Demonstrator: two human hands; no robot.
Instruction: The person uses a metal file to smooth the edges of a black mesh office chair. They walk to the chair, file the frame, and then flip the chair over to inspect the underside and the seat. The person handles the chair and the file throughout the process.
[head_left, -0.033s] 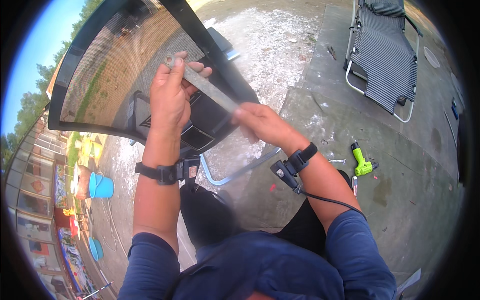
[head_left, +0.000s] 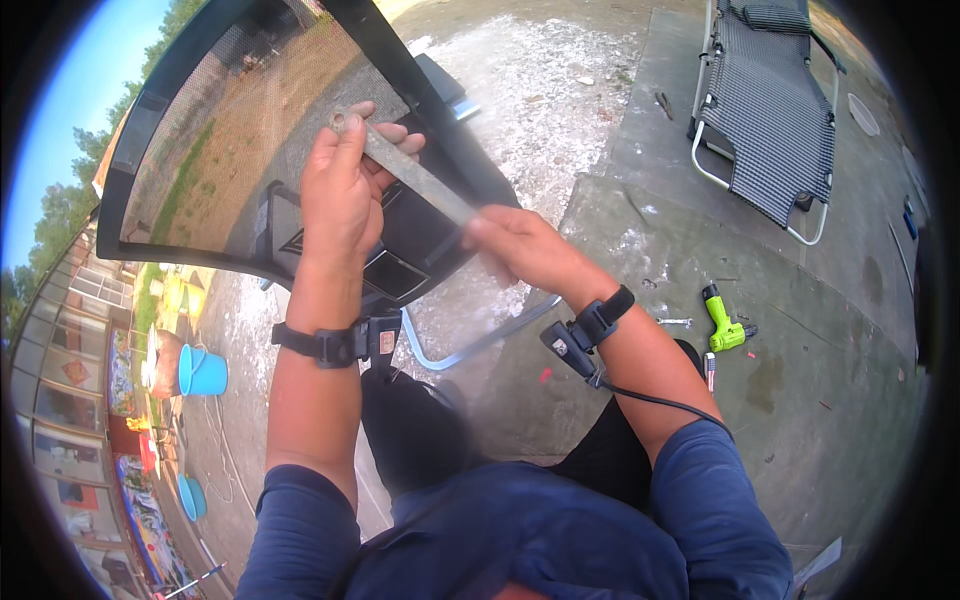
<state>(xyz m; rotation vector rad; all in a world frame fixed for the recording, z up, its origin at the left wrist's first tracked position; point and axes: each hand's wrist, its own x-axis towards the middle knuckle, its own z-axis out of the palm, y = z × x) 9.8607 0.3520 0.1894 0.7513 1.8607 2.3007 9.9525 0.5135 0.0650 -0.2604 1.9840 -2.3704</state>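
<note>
Left hand [head_left: 342, 195] grips the holed end of a flat grey bar [head_left: 425, 182] and the right hand [head_left: 525, 245] clasps its other end, the bar slanting, as I see it, in front of the mesh-backed chair [head_left: 275, 140], with a green drill [head_left: 723, 322] and striped lounger [head_left: 772, 125] off to the chair's right.

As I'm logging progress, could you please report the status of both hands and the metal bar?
Left hand holding flat metal bar near its holed end. Right hand at the other end, grip blurred. Black mesh-backed chair behind the bar.
</note>
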